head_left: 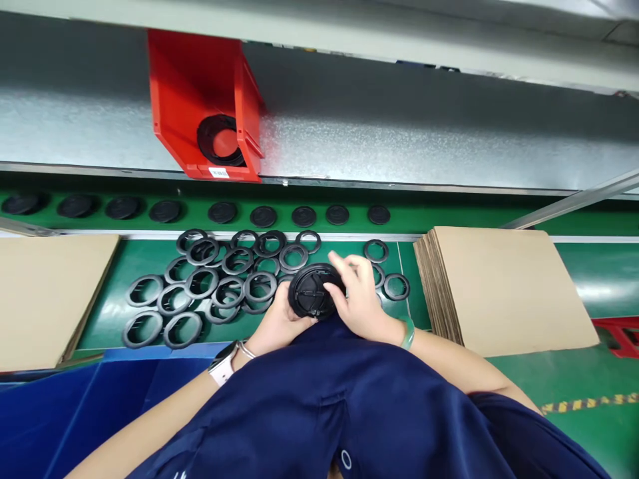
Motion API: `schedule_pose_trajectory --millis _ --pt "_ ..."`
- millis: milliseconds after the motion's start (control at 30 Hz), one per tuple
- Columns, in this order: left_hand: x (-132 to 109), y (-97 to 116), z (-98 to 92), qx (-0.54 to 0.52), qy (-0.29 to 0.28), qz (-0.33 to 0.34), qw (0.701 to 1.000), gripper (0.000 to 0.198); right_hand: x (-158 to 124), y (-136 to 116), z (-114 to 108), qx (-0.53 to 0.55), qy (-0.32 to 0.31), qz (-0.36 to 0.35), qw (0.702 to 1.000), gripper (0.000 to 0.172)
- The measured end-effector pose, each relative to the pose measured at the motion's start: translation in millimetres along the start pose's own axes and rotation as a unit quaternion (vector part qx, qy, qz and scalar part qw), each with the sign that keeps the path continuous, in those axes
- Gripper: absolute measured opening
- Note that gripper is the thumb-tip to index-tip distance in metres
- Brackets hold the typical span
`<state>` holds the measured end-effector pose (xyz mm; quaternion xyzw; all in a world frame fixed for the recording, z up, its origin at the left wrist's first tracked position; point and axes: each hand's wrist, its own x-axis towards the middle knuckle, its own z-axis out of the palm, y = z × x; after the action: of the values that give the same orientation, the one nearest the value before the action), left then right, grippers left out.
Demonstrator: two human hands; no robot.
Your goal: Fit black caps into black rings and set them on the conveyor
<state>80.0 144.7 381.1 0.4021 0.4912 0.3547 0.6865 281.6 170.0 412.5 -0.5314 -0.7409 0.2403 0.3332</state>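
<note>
The person wears a dark blue top (349,406) with short sleeves and bare arms, a white watch (223,364) and thin silver bangle (245,348) beside it on the left wrist, and a pale green bangle (408,332) on the right wrist.

A round black plastic disc (312,293) is held between both hands just above the green tabletop (249,327), its flat face turned up toward the camera and tilted a little. The face shows moulded ribs crossing a shallow recess inside a raised rim, and its right edge is hidden by the fingers (344,269) of the right hand (360,301). The left hand (279,322) grips the lower left rim, and the disc sits right beside a scatter of black rings (210,286) lying flat
</note>
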Motion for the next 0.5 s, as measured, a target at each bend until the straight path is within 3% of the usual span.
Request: schedule_pose_trajectory --millis 100,167,233,333,400,500 --pt "1 3 1.3 0.031 -0.017 0.019 0.999 0.084 4 13 9 0.160 -0.004 0.154 0.975 0.031" --pt "2 6 2.0 0.050 -0.031 0.007 0.998 0.094 8 20 18 0.228 -0.017 0.201 0.952 0.021" --pt "1 9 2.7 0.061 -0.040 -0.007 0.997 0.101 10 25 25 0.250 0.005 0.218 0.944 0.019" --pt "1 15 3.3 0.091 -0.027 0.006 0.995 0.085 9 25 26 0.251 0.028 0.229 0.940 0.020" --pt "2 19 3.3 0.126 0.007 0.007 0.992 0.069 8 22 20 0.277 -0.003 0.240 0.930 0.024" --pt "7 23 4.5 0.132 0.036 -0.035 0.990 0.061 6 17 10 0.323 -0.083 0.241 0.911 0.042"
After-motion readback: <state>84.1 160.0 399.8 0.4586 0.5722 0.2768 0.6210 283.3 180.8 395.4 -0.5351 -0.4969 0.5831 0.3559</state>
